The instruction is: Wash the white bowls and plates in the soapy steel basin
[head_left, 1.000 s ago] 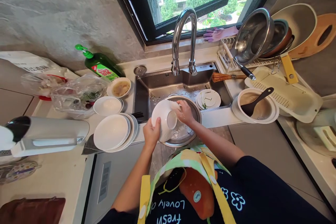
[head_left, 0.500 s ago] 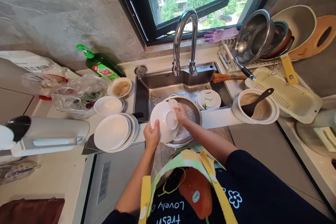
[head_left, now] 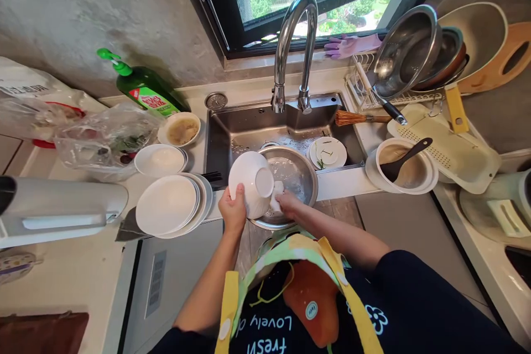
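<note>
My left hand (head_left: 233, 211) grips a white bowl (head_left: 248, 180) by its side, tilted so that the foot ring faces right. In my right hand (head_left: 289, 202) is a bunched white cloth (head_left: 276, 194), pressed near the bowl's lower right side; whether it touches the bowl I cannot tell. Both hands are over a steel basin (head_left: 313, 177) of cloudy, sudsy water, set at the front of the sink (head_left: 238, 131). Small white plates (head_left: 335, 156) with green scraps on top lie in the sink, right of the basin.
Stacked white plates (head_left: 166, 207), bowls (head_left: 160, 160) and a bowl of murky liquid (head_left: 180, 129) stand at left, with a green soap bottle (head_left: 149, 91) behind. A tall faucet (head_left: 280, 55) arches over the sink. At right are a pot with a black ladle (head_left: 402, 163) and a dish rack (head_left: 359, 80).
My right hand and the cloth have slid down the bowl's outside, away from its foot. The bowl has shifted slightly left and up in view, and the camera view has moved a little.
</note>
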The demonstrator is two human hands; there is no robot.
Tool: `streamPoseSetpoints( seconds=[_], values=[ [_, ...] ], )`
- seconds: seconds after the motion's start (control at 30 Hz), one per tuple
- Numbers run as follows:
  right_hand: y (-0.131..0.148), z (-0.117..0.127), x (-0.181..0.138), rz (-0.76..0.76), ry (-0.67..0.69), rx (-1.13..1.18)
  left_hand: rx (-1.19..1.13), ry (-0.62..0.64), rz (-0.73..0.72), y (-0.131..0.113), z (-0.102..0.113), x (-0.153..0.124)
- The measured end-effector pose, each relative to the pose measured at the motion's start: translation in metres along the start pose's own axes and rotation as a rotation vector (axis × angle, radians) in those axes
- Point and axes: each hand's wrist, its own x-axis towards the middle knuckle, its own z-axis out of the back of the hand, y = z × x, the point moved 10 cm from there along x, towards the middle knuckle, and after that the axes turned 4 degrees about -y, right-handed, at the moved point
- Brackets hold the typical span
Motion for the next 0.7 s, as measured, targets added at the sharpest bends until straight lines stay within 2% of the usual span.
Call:
streamPoseSetpoints(
  seconds=[0.1,0.2,0.33,0.4,0.47,0.57,0.7],
  values=[
    [0.006,0.02,0.004,-0.042,0.037,-0.121,0.077,-0.015,-0.038,-0.005,0.002,0.0],
    [0.031,0.045,0.009,0.105,-0.084,-0.421,0.111,-0.018,-0.048,-0.007,0.002,0.0],
    [0.052,0.036,0.01,0.287,-0.103,-0.84,0.12,-0.003,-0.051,-0.009,-0.001,0.0],
    [0.052,0.028,0.014,0.308,-0.074,-0.936,0.098,0.022,-0.049,-0.01,-0.003,0.0],
    [0.05,0.028,0.019,0.261,-0.065,-0.843,0.086,0.05,-0.045,-0.011,-0.006,0.0],
    [0.059,0.037,0.022,0.223,-0.139,-0.608,0.116,0.074,-0.046,-0.015,-0.008,-0.002],
    [0.099,0.038,0.004,0.411,-0.224,-0.365,0.178,0.079,-0.067,-0.019,-0.01,-0.003]
  ],
)
